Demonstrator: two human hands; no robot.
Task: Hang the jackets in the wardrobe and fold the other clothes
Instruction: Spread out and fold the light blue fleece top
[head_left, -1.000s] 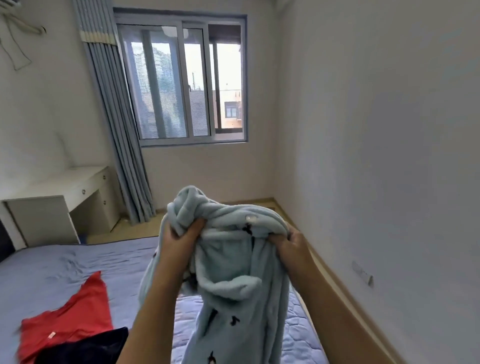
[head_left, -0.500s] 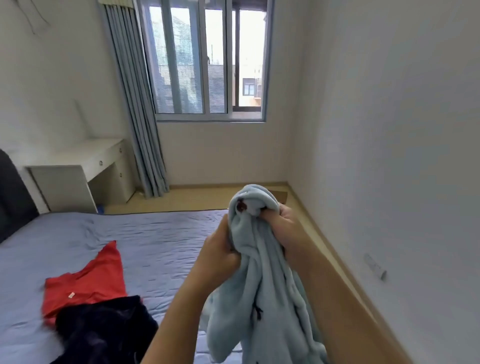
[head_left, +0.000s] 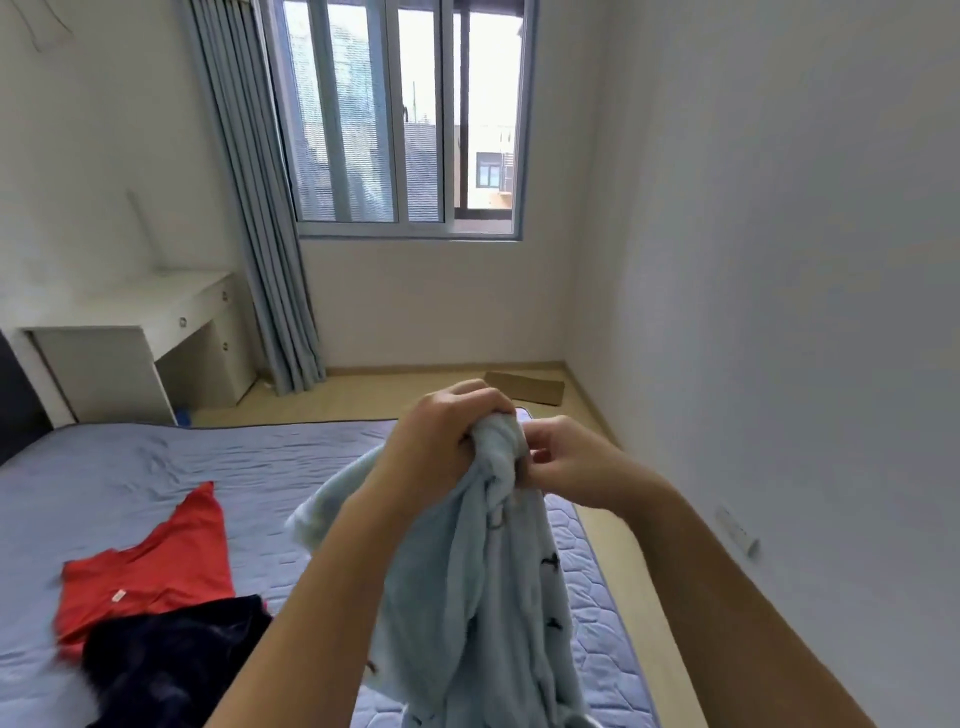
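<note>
Your left hand (head_left: 441, 441) is fisted round the bunched top of the pale blue fleece garment (head_left: 483, 597), and your right hand (head_left: 571, 465) pinches the same bunch just beside it. The rest hangs above the bed (head_left: 208, 467), near right. Risk: bulky fleece slips from so small a grip, or the twist hides a sleeve and spoils the hang or fold. Red shirt (head_left: 156, 561) and black garment (head_left: 166, 670) lie near left. White tag (head_left: 119, 596) on the red shirt is unreadable. No other writing is legible.
</note>
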